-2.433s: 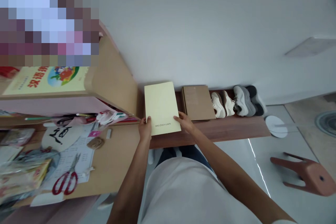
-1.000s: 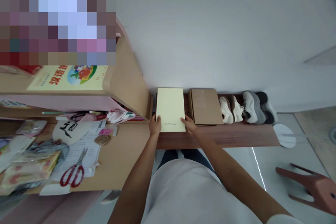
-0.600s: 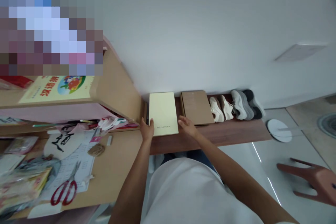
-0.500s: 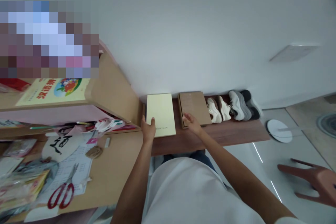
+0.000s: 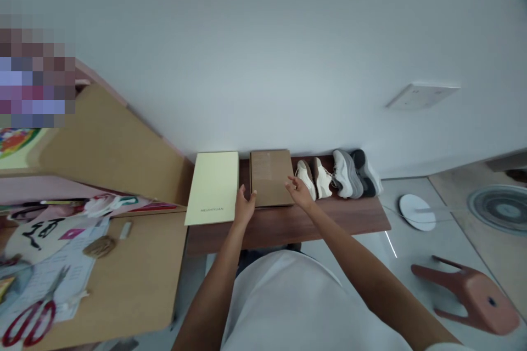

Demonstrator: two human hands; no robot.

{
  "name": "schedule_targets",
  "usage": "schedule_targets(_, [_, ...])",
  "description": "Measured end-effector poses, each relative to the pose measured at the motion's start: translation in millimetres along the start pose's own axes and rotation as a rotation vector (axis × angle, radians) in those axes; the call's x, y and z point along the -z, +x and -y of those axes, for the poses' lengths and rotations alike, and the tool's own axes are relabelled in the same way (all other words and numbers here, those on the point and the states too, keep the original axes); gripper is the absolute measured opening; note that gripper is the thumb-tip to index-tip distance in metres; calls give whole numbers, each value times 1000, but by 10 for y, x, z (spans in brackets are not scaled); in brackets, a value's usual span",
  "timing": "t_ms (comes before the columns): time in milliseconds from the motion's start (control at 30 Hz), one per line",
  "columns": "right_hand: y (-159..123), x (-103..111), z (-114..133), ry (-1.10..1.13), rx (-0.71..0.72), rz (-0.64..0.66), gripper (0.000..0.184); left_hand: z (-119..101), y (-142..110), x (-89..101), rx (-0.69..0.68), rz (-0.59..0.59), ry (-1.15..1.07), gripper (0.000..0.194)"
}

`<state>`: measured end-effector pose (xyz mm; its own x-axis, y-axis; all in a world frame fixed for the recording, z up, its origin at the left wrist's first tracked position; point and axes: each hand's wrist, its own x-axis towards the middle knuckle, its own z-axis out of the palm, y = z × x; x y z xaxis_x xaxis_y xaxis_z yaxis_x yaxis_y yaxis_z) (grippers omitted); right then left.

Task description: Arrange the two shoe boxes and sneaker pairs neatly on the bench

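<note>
Now both hands have left the cream folder [image 5: 214,186]; my left hand [image 5: 244,209] and right hand [image 5: 300,193] flank the brown box [image 5: 269,177], fingers loose and holding nothing.

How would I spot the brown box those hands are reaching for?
Find the dark wooden shelf along the white wall. The brown box lies flat between a pale yellow box and the shoes. It is the only cardboard-brown one, with both hands at its near corners.
</note>
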<state>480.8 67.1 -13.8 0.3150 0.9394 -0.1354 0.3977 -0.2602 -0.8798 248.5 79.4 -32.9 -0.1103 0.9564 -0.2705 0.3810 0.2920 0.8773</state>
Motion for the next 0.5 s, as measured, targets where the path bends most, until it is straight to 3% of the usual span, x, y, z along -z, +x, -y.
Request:
schedule_targets(200, [184,62,-224,-101,67,-57,50,56,124,-153,128,39,96,73])
schedule_targets(500, [378,-136,-356,-91,-10,-28,75,-28,350,-269,200,87,125,85])
